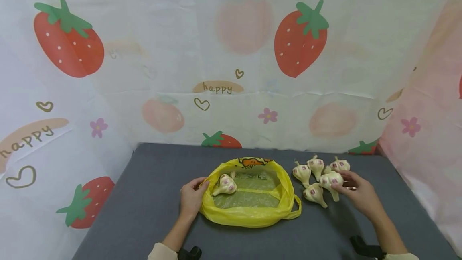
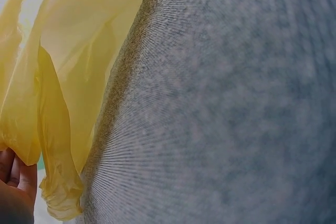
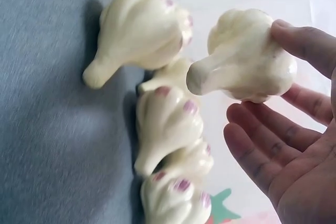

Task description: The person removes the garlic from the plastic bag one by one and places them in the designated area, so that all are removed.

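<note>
A yellow plastic bag [image 1: 249, 216] lies on the dark table with its mouth spread wide, and one garlic bulb [image 1: 226, 184] rests inside at the left. My left hand [image 1: 192, 198] holds the bag's left rim; the left wrist view shows its fingers [image 2: 16, 174] against the yellow plastic. On the right, my right hand [image 1: 361, 196] grips a garlic bulb [image 3: 244, 59] between thumb and fingers, raised off the table in the right wrist view. Beside it sit several more garlic bulbs [image 1: 301, 173], grouped close together right of the bag.
The grey table [image 1: 155, 187] is backed by a white curtain [image 1: 231, 63] printed with strawberries, hearts and flowers. A loop handle [image 1: 296, 208] of the bag sticks out toward the garlic group. Black straps cross both wrists.
</note>
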The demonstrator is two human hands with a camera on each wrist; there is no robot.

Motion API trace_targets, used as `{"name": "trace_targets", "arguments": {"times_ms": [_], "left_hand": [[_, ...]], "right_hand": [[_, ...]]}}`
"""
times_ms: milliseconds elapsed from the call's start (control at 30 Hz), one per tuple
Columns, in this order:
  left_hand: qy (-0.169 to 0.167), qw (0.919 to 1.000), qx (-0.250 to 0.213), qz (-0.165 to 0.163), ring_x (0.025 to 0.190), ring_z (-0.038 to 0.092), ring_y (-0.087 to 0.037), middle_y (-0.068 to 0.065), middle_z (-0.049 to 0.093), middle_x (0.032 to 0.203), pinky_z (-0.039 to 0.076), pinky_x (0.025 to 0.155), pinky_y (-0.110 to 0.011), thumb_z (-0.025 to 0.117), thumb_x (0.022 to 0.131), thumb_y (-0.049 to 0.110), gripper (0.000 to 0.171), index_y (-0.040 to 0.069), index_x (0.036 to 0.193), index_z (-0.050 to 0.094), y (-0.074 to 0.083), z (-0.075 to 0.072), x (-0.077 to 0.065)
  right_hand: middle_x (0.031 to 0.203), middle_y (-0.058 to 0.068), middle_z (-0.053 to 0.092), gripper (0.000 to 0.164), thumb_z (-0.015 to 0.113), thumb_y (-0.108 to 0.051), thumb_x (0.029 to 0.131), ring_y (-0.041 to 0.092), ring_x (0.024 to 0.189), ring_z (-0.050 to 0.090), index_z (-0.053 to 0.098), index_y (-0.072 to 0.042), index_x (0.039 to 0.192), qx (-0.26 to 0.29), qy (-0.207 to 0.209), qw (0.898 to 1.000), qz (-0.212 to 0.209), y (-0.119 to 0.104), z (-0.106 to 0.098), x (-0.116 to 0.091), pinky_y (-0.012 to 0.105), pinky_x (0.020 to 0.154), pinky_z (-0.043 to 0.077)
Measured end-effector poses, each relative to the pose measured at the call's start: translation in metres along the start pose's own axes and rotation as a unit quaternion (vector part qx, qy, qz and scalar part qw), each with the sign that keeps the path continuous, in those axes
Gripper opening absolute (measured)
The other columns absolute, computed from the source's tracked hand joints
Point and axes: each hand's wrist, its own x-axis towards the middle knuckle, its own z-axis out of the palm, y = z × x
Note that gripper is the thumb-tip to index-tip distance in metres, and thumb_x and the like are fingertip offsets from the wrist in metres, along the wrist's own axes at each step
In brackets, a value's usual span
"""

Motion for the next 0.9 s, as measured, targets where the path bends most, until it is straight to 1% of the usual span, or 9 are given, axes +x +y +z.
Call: {"name": "trace_targets", "arguments": {"times_ms": [200,400,533,633,767,900], "left_hand": [[0.001,1.0000,0.000,0.001,0.085,0.067,-0.013,-0.012,0.075,0.101,0.051,0.067,-0.013,0.071,0.090,0.016,0.018,0.006,0.103,0.077,0.002,-0.001,0.000],[0.000,0.9999,0.001,0.012,0.084,0.067,-0.014,-0.014,0.075,0.101,0.049,0.066,-0.013,0.070,0.091,0.019,0.020,0.004,0.103,0.076,0.001,-0.001,0.000],[-0.001,1.0000,0.003,0.007,0.084,0.066,-0.014,-0.013,0.075,0.101,0.049,0.066,-0.013,0.071,0.090,0.019,0.019,0.005,0.103,0.077,0.001,0.000,-0.001],[-0.001,1.0000,0.006,-0.001,0.086,0.066,-0.014,-0.011,0.075,0.101,0.050,0.068,-0.014,0.071,0.090,0.017,0.017,0.007,0.103,0.077,0.000,0.000,-0.001],[-0.002,1.0000,0.005,-0.001,0.087,0.067,-0.015,-0.011,0.075,0.102,0.050,0.068,-0.014,0.071,0.090,0.017,0.017,0.007,0.103,0.077,0.001,0.000,-0.001],[-0.002,1.0000,0.003,-0.002,0.086,0.067,-0.013,-0.011,0.075,0.102,0.050,0.067,-0.014,0.071,0.090,0.017,0.017,0.007,0.103,0.077,0.001,0.001,-0.001]], "right_hand": [[0.131,0.033,0.053,0.071,0.065,-0.044,0.093,0.046,0.112,0.057,0.044,0.003,0.142,-0.003,-0.015,1.000,0.020,0.011,-0.003,-0.005,0.049,0.079,0.054],[0.133,0.033,0.050,0.073,0.064,-0.045,0.093,0.045,0.111,0.057,0.043,0.004,0.141,-0.007,-0.040,0.998,0.038,0.020,-0.002,-0.007,0.047,0.078,0.054],[0.134,0.034,0.050,0.073,0.065,-0.044,0.092,0.044,0.112,0.058,0.043,0.005,0.141,-0.002,-0.054,0.997,0.053,0.028,0.000,-0.007,0.046,0.078,0.054],[0.133,0.035,0.050,0.071,0.066,-0.042,0.092,0.045,0.112,0.059,0.045,0.007,0.139,-0.005,-0.053,0.997,0.049,0.032,0.001,-0.008,0.046,0.077,0.055],[0.132,0.035,0.052,0.068,0.069,-0.039,0.090,0.046,0.111,0.060,0.049,0.008,0.135,-0.013,-0.051,0.998,0.043,0.035,0.004,-0.009,0.046,0.077,0.055],[0.131,0.034,0.053,0.068,0.071,-0.039,0.089,0.043,0.108,0.062,0.050,0.008,0.134,-0.016,-0.054,0.997,0.047,0.038,0.007,-0.010,0.044,0.077,0.055]]}}
